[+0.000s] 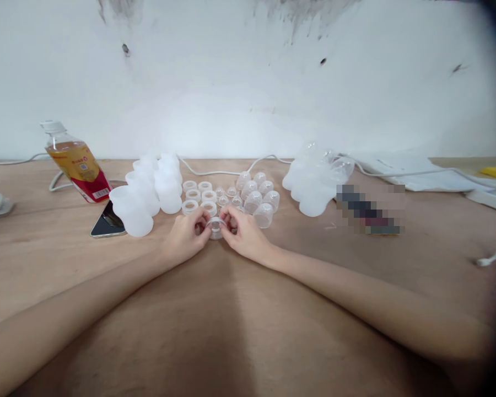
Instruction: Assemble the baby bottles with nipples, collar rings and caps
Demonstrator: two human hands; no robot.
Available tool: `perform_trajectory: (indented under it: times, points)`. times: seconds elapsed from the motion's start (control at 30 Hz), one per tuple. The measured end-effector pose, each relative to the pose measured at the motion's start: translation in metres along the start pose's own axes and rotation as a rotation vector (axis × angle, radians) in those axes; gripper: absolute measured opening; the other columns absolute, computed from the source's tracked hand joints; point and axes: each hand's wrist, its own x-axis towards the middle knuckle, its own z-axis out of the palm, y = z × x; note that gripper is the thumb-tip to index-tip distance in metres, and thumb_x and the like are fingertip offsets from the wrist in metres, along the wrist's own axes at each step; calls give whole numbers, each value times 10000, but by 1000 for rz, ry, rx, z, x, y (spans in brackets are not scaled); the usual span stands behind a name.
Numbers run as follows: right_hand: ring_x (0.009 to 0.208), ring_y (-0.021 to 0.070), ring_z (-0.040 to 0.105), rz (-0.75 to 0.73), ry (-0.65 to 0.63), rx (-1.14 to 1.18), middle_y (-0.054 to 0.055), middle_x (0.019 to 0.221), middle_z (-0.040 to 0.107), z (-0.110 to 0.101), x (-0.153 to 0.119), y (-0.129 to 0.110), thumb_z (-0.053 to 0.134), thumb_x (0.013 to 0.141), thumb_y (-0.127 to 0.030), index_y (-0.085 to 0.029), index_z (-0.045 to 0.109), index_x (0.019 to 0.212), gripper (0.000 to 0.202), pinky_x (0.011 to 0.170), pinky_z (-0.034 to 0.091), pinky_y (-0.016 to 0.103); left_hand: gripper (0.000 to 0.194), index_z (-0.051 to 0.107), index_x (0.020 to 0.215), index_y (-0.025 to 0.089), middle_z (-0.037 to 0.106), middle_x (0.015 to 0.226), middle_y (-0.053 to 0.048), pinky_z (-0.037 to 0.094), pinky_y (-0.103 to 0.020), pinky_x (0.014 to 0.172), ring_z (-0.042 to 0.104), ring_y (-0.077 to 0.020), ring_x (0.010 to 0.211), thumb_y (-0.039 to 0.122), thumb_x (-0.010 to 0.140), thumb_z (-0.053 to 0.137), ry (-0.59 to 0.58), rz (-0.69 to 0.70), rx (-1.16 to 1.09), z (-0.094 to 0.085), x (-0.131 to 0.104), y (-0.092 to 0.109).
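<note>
Plywood tabletop (231, 331) under a scuffed white wall (248, 82) is occupied at twelve o'clock by a small clear plastic ring (215, 226), pinched between left hand (186, 238) and right hand (244, 237).

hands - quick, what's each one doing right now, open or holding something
Left hand: closed on the small clear ring, pinching its left side.
Right hand: closed on the same ring, pinching its right side.
</note>
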Motion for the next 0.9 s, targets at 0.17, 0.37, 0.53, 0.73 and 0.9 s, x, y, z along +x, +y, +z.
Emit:
perform_trajectory:
  times: [0.17, 0.37, 0.53, 0.73, 0.9]
  points:
    - [543, 95, 465, 6, 0, -8, -38, 615, 459, 0, 1, 0, 448, 730, -167, -195, 415, 762, 54, 551, 387, 230, 20, 455, 727, 189, 522, 584, 44, 365, -206, 517, 487, -97, 525, 169, 722, 455, 0, -19, 7, 1, 1, 0]
    - [550, 92, 506, 68, -36, 91, -23, 704, 497, 1, 2, 4, 436, 772, -219, -198, 425, 838, 71, 560, 419, 243, 64, 460, 796, 190, 560, 673, 21, 400, -224, 553, 525, -112, 584, 198, 735, 446, 14, -28, -25, 1, 0, -2]
    - [496, 77, 523, 107, -45, 187, -37, 688, 510, 2, 2, 4, 479, 783, -320, -205, 416, 898, 175, 533, 435, 235, 49, 445, 773, 193, 545, 656, 29, 412, -226, 574, 535, -115, 602, 180, 727, 455, 45, -28, -5, 0, -1, -2]
    - [533, 112, 579, 259, -138, 462, -17, 683, 569, -1, 5, 2, 486, 771, -424, -217, 391, 986, 313, 304, 319, 150, 68, 449, 819, 194, 571, 750, 1, 428, -246, 631, 554, -134, 689, 165, 760, 431, 44, 60, 129, 3, -5, -3]
    - [633, 127, 611, 340, -101, 664, 23, 845, 576, -2, 7, 8, 559, 726, -345, -219, 402, 1072, 401, 330, 419, 162, 410, 381, 1114, 176, 526, 1093, -115, 389, -389, 841, 495, -262, 1018, 356, 766, 502, 96, 251, 442, -15, -17, 9]
